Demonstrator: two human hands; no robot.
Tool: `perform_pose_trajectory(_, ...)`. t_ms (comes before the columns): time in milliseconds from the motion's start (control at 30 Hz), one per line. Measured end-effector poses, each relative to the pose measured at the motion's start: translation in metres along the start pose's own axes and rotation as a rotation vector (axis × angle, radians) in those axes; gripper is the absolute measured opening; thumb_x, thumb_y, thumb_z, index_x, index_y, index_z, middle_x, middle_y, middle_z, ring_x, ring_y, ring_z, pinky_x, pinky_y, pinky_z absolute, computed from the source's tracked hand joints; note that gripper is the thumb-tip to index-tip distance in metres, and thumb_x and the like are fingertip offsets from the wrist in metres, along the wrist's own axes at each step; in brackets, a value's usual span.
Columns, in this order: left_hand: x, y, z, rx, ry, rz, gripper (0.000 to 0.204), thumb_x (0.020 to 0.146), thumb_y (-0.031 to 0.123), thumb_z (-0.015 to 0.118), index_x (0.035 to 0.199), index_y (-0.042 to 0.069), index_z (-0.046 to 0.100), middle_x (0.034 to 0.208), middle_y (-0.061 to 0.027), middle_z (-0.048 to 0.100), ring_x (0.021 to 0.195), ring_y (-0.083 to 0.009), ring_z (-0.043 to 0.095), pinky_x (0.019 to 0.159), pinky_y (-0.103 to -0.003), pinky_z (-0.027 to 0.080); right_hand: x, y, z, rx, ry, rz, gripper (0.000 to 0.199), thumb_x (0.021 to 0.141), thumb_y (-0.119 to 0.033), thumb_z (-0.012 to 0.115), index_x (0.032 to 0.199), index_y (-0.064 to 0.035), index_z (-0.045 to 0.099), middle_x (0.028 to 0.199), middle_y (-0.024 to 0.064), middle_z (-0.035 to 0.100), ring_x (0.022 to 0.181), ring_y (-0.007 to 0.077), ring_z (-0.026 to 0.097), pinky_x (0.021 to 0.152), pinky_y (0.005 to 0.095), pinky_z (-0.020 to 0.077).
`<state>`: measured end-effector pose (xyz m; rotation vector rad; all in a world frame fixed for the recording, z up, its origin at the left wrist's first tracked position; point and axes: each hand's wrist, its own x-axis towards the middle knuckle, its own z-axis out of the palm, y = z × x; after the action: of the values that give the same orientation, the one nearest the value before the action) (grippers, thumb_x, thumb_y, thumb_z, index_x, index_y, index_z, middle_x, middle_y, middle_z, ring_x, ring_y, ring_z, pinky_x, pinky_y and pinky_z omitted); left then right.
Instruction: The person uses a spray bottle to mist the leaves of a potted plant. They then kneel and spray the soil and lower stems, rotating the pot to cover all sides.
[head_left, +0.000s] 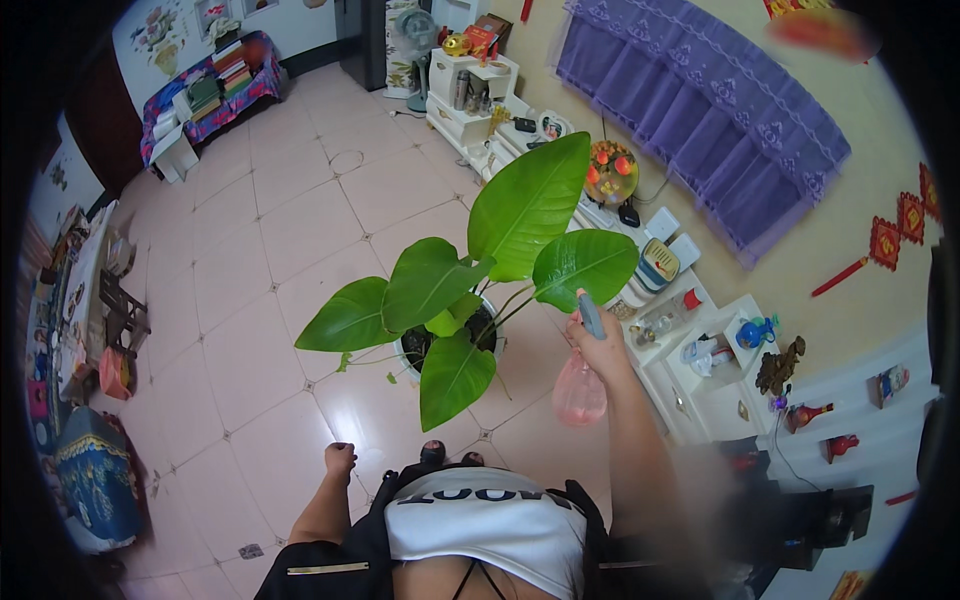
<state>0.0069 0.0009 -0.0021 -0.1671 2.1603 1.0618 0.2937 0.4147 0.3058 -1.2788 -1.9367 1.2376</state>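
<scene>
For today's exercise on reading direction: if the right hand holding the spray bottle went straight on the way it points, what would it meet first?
Probably the large green leaf just beyond the right hand and spray bottle; depth is uncertain.

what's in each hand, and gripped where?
Right hand holds a pink spray bottle by its neck, just under the grey nozzle, beside the potted plant. Left hand is a closed fist, holding nothing visible.

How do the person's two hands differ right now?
The right hand is raised beside the potted plant, gripping a pink spray bottle; the left hand hangs low and holds nothing. The right hand is near the leaves; the left hand is a loose fist over the tiled floor. Both are bare.
</scene>
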Motion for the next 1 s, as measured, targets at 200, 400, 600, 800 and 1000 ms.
perform_pose_trajectory(200,0.002,0.003,0.002,-0.016,-0.018,0.014,0.021,0.080,0.011,0.060,0.091,-0.006,0.061,0.072,-0.0113,0.063,0.059,-0.0193,0.063,0.047,-0.029,0.048,-0.009,-0.010,0.005,-0.073,0.074,-0.139,0.017,0.080,-0.015,0.065,0.090,-0.0014,0.062,0.077,0.0112,0.064,0.072,0.0231,0.063,0.070,0.0341,0.0489)
perform_pose_trajectory(400,0.001,0.007,-0.001,-0.009,-0.004,0.023,0.021,0.081,0.013,0.061,0.092,-0.006,0.061,0.072,-0.0108,0.062,0.060,-0.0190,0.063,0.047,-0.029,0.048,-0.008,-0.007,0.006,-0.094,0.028,-0.088,0.019,0.080,-0.015,0.065,0.092,-0.0008,0.062,0.078,0.0116,0.064,0.074,0.0232,0.063,0.071,0.0332,0.0490)
perform_pose_trajectory(600,-0.004,0.006,-0.002,-0.020,0.013,0.016,0.022,0.081,0.013,0.061,0.092,-0.006,0.062,0.073,-0.0112,0.063,0.060,-0.0188,0.063,0.047,-0.029,0.048,-0.006,-0.007,0.007,-0.068,-0.027,-0.076,0.019,0.079,-0.015,0.065,0.092,-0.0016,0.062,0.076,0.0116,0.063,0.072,0.0237,0.063,0.071,0.0335,0.0491)
perform_pose_trajectory(800,-0.002,0.006,-0.004,-0.007,0.024,0.031,0.021,0.080,0.013,0.061,0.089,-0.007,0.062,0.068,-0.0111,0.062,0.057,-0.0183,0.062,0.047,-0.029,0.048,-0.012,-0.010,0.017,-0.055,-0.059,-0.083,0.020,0.079,-0.015,0.065,0.092,-0.0010,0.062,0.077,0.0108,0.064,0.071,0.0234,0.063,0.070,0.0335,0.0494)
perform_pose_trajectory(1000,-0.004,0.006,-0.005,-0.017,0.029,0.026,0.020,0.079,0.012,0.060,0.087,-0.007,0.063,0.067,-0.0111,0.062,0.056,-0.0184,0.061,0.046,-0.029,0.047,-0.015,-0.004,0.032,-0.118,-0.113,-0.191,0.019,0.079,-0.016,0.064,0.090,-0.0008,0.060,0.078,0.0130,0.064,0.073,0.0256,0.063,0.070,0.0350,0.0498)
